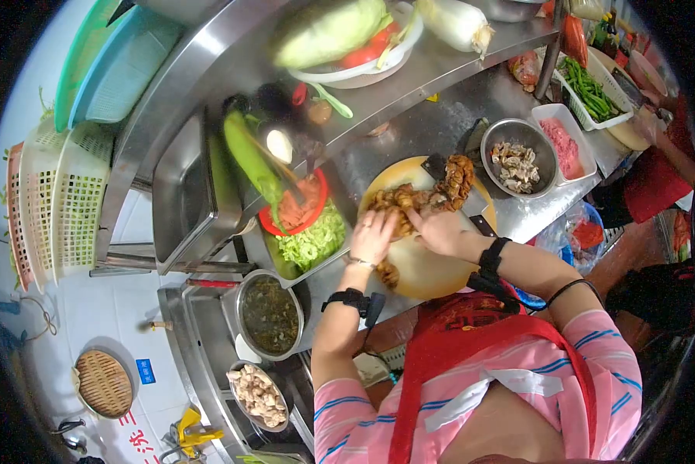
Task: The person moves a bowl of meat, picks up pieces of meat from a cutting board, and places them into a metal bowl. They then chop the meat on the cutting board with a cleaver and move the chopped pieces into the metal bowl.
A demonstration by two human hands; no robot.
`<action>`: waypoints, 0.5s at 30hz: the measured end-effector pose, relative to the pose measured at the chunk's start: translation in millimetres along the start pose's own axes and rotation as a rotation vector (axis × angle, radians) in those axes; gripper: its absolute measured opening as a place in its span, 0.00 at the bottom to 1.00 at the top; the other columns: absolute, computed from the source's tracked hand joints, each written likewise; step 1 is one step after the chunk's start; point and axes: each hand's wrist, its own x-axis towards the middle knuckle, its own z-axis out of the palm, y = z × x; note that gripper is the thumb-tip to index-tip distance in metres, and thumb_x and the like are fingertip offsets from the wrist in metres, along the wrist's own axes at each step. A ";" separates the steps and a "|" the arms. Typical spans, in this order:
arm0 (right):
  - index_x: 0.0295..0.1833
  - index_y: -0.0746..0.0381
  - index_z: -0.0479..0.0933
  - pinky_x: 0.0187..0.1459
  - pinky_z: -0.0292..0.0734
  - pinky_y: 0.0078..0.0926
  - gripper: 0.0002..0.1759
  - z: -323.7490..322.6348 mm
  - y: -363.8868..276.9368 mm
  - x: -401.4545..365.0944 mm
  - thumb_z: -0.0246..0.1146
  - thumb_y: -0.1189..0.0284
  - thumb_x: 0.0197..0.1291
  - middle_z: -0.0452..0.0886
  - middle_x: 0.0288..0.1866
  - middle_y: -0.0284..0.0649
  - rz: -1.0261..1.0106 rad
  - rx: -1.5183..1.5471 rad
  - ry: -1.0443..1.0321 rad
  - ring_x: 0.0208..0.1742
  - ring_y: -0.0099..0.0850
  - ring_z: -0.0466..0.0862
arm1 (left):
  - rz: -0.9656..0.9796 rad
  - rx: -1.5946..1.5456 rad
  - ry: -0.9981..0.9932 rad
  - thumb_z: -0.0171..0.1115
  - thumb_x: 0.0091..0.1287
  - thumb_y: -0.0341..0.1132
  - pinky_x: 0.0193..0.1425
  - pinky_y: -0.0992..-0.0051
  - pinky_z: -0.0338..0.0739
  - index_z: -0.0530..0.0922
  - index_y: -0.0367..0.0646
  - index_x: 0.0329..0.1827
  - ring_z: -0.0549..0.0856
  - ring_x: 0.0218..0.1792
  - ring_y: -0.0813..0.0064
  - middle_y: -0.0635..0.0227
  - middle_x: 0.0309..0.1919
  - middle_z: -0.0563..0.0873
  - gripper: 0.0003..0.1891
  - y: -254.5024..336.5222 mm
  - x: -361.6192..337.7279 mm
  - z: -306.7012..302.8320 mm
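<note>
- Left hand (372,234) lies across the brown food (456,185), apparently steadying it; right hand (438,230) presses close beside; whether either grips, I cannot tell.
- Blue label (146,371) on the wall (77,325): too small to read; red characters (139,441) nearby include 洗.
- Round board (432,267) carries the food at the worktop's (514,210) front edge, probably for easy reach.
- Metal bowl (548,174) sits by the board's right edge, likely kept handy.
</note>
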 end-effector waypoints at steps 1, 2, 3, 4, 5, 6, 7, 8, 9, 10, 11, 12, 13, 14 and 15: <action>0.56 0.63 0.65 0.39 0.76 0.36 0.31 7.3 1.7 3.4 0.62 0.64 0.46 0.75 0.42 0.51 -0.037 -0.051 0.017 0.42 0.43 0.79 | 0.039 0.023 -0.012 0.67 0.42 0.36 0.55 0.63 0.68 0.70 0.44 0.54 0.72 0.46 0.61 0.62 0.40 0.76 0.31 -2.9 -1.4 8.4; 0.56 0.63 0.65 0.39 0.76 0.36 0.31 16.3 3.7 8.0 0.62 0.64 0.46 0.75 0.42 0.51 -0.039 -0.053 0.014 0.42 0.43 0.79 | 0.076 0.047 -0.024 0.67 0.43 0.37 0.54 0.64 0.69 0.70 0.44 0.54 0.73 0.46 0.61 0.61 0.40 0.76 0.31 -4.6 -3.5 16.4; 0.56 0.63 0.66 0.39 0.76 0.35 0.30 21.9 3.2 12.5 0.62 0.64 0.46 0.75 0.42 0.51 -0.091 -0.243 0.222 0.41 0.42 0.79 | 0.039 -0.019 -0.023 0.67 0.44 0.39 0.52 0.65 0.71 0.70 0.43 0.54 0.75 0.44 0.61 0.60 0.37 0.77 0.31 -2.1 -2.5 16.7; 0.56 0.62 0.66 0.39 0.76 0.35 0.30 26.8 4.2 15.8 0.63 0.64 0.46 0.76 0.42 0.50 -0.145 -0.433 0.431 0.41 0.42 0.79 | 0.033 -0.019 -0.023 0.67 0.44 0.39 0.52 0.65 0.71 0.70 0.43 0.54 0.75 0.44 0.61 0.60 0.37 0.77 0.31 -0.3 -0.9 17.1; 0.56 0.62 0.66 0.39 0.76 0.35 0.30 30.4 7.9 19.3 0.63 0.64 0.46 0.76 0.42 0.50 -0.150 -0.431 0.428 0.41 0.42 0.79 | 0.015 -0.017 -0.082 0.67 0.43 0.39 0.50 0.65 0.72 0.70 0.43 0.54 0.76 0.43 0.60 0.60 0.36 0.78 0.31 1.3 0.4 17.4; 0.56 0.61 0.67 0.38 0.76 0.36 0.29 27.4 11.2 24.4 0.63 0.64 0.46 0.76 0.42 0.49 -0.157 -0.370 0.399 0.41 0.41 0.79 | -0.003 -0.015 -0.144 0.68 0.42 0.40 0.49 0.66 0.73 0.70 0.43 0.54 0.77 0.42 0.60 0.60 0.34 0.78 0.32 1.6 1.8 15.7; 0.55 0.59 0.68 0.37 0.76 0.36 0.29 24.2 14.7 29.2 0.63 0.63 0.46 0.76 0.41 0.48 -0.161 -0.309 0.370 0.40 0.41 0.80 | -0.043 -0.044 -0.188 0.68 0.39 0.40 0.47 0.68 0.74 0.70 0.43 0.54 0.77 0.41 0.60 0.59 0.35 0.79 0.35 -1.0 3.3 16.1; 0.55 0.59 0.68 0.37 0.76 0.36 0.29 20.4 19.2 33.7 0.63 0.63 0.46 0.76 0.41 0.48 -0.162 -0.308 0.369 0.40 0.41 0.80 | -0.045 -0.044 -0.189 0.68 0.39 0.40 0.47 0.68 0.74 0.70 0.43 0.54 0.77 0.41 0.60 0.59 0.35 0.79 0.35 -6.2 7.4 15.1; 0.55 0.58 0.69 0.37 0.75 0.36 0.32 14.5 23.6 37.5 0.66 0.61 0.41 0.77 0.39 0.47 -0.163 -0.179 0.272 0.38 0.41 0.80 | -0.039 -0.080 -0.247 0.68 0.38 0.40 0.47 0.68 0.74 0.69 0.43 0.55 0.77 0.42 0.60 0.58 0.36 0.79 0.36 -12.8 13.1 11.2; 0.55 0.56 0.69 0.36 0.75 0.36 0.36 10.1 25.8 39.0 0.69 0.59 0.35 0.78 0.36 0.46 -0.162 -0.050 0.175 0.36 0.40 0.80 | -0.032 -0.115 -0.305 0.68 0.37 0.40 0.46 0.69 0.74 0.69 0.43 0.55 0.78 0.42 0.60 0.58 0.37 0.79 0.36 -18.0 17.9 6.7; 0.54 0.55 0.70 0.35 0.75 0.35 0.34 6.5 25.0 40.9 0.69 0.59 0.36 0.78 0.35 0.45 -0.146 -0.063 0.153 0.33 0.40 0.80 | -0.032 -0.125 -0.335 0.69 0.36 0.42 0.46 0.70 0.75 0.69 0.43 0.55 0.78 0.42 0.61 0.57 0.37 0.80 0.37 -20.8 22.7 2.0; 0.54 0.55 0.70 0.35 0.75 0.35 0.34 5.7 25.1 43.1 0.69 0.59 0.36 0.78 0.35 0.45 -0.146 -0.068 0.158 0.33 0.40 0.80 | -0.030 -0.122 -0.330 0.69 0.36 0.42 0.46 0.70 0.75 0.69 0.43 0.55 0.78 0.42 0.61 0.57 0.37 0.80 0.37 -23.7 25.2 0.8; 0.53 0.55 0.71 0.34 0.75 0.35 0.33 6.7 24.8 45.7 0.68 0.60 0.37 0.78 0.35 0.45 -0.136 -0.077 0.135 0.33 0.41 0.80 | -0.016 -0.132 -0.365 0.69 0.36 0.42 0.47 0.70 0.75 0.69 0.43 0.55 0.79 0.41 0.61 0.57 0.36 0.81 0.37 -26.9 28.0 -0.3; 0.53 0.56 0.71 0.33 0.75 0.36 0.32 7.8 25.1 48.5 0.67 0.61 0.37 0.77 0.36 0.46 -0.125 -0.087 0.112 0.32 0.41 0.80 | 0.000 -0.142 -0.401 0.69 0.36 0.42 0.47 0.70 0.74 0.69 0.43 0.55 0.79 0.41 0.60 0.57 0.36 0.81 0.37 -29.9 31.3 -0.6; 0.53 0.56 0.71 0.33 0.75 0.36 0.32 11.9 25.7 47.8 0.67 0.61 0.37 0.77 0.36 0.46 -0.123 -0.088 0.112 0.32 0.41 0.80 | 0.003 -0.143 -0.379 0.69 0.35 0.42 0.46 0.68 0.75 0.70 0.45 0.55 0.80 0.39 0.59 0.57 0.36 0.81 0.37 -30.0 31.0 -0.1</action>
